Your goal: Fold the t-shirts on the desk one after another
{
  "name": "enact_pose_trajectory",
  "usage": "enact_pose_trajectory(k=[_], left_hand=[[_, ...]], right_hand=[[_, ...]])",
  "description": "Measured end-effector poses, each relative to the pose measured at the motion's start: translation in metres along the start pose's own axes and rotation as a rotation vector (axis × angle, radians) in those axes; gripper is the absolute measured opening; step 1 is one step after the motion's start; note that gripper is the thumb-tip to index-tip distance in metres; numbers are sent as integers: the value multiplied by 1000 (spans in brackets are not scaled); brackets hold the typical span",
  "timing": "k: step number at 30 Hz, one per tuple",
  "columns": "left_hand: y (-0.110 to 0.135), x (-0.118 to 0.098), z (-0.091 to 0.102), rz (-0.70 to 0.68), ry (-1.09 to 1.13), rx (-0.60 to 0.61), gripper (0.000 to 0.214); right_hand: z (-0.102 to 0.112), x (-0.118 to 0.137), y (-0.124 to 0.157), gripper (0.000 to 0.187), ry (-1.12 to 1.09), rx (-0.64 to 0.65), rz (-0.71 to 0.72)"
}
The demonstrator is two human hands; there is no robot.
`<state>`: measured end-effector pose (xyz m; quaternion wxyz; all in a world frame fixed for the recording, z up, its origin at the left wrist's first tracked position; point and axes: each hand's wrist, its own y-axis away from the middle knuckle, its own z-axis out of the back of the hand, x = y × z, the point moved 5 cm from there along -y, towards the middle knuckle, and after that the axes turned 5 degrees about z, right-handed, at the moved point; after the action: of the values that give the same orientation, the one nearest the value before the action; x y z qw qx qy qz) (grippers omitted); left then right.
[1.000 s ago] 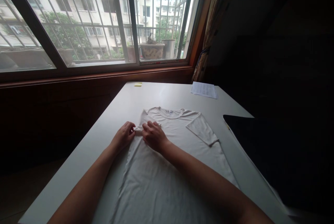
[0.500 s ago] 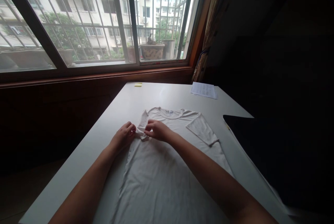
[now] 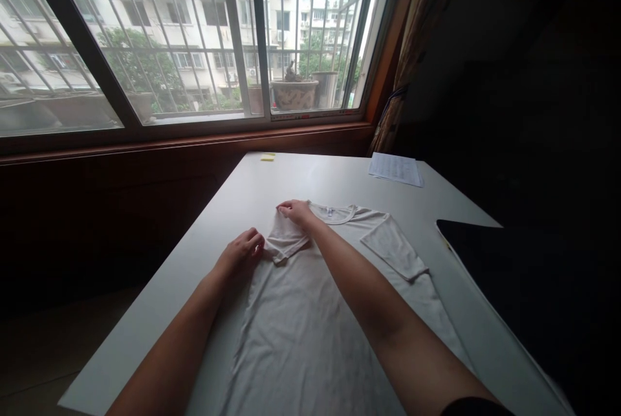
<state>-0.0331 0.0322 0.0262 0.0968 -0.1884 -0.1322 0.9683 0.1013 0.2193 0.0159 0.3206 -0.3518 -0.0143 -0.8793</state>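
A white T-shirt [image 3: 301, 312] lies spread on the white table, its collar toward the window. Both its short sleeves are folded inward over the body. My left hand [image 3: 244, 249] is closed at the outer edge of the left sleeve [image 3: 287, 239], pinching the cloth at its fingertips. At the left shoulder, beside the collar, my right hand [image 3: 295, 210] has its fingers closed on the shirt's edge. My right forearm crosses over the shirt's middle. The right sleeve [image 3: 394, 249] lies flat, with nothing touching it.
On the table [image 3: 160, 312], yellow sticky notes [image 3: 268, 157] lie at the far left corner and printed papers [image 3: 396, 169] at the far right. A dark flat item [image 3: 490, 273] covers the right edge. Behind stands a barred window [image 3: 194, 47] with a curtain [image 3: 395, 102].
My right hand has moved from the left sleeve's hem up to the shoulder. The left sleeve now lies flatter. My left hand stays by the sleeve's outer edge. The view has shifted slightly left.
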Motion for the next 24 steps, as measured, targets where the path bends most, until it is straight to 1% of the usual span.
enact_pose_trajectory(k=[3,7,12,16,18,20,22,24], left_hand=[[0,1,-1,-7,-22,-1,12],[-1,2,-3,-55,-57,18,14],[1,1,-2,-111,-52,55,15],[3,3,0,-108,-97,69,14],[3,4,1,-106,-105,60,13],[4,5,2,-105,-93,53,12],[4,6,4,-98,-57,46,13],[5,6,7,-77,3,44,13]], right_hand=[[-10,0,-11,22,-21,28,19],[-16,-2,-20,29,9,17,41],[-17,1,-14,29,103,-10,84],[-14,9,3,37,180,-21,130],[-10,16,14,40,221,-48,168],[-2,25,28,33,263,-113,232],[7,39,48,21,284,-188,330],[12,54,73,12,268,-202,461]])
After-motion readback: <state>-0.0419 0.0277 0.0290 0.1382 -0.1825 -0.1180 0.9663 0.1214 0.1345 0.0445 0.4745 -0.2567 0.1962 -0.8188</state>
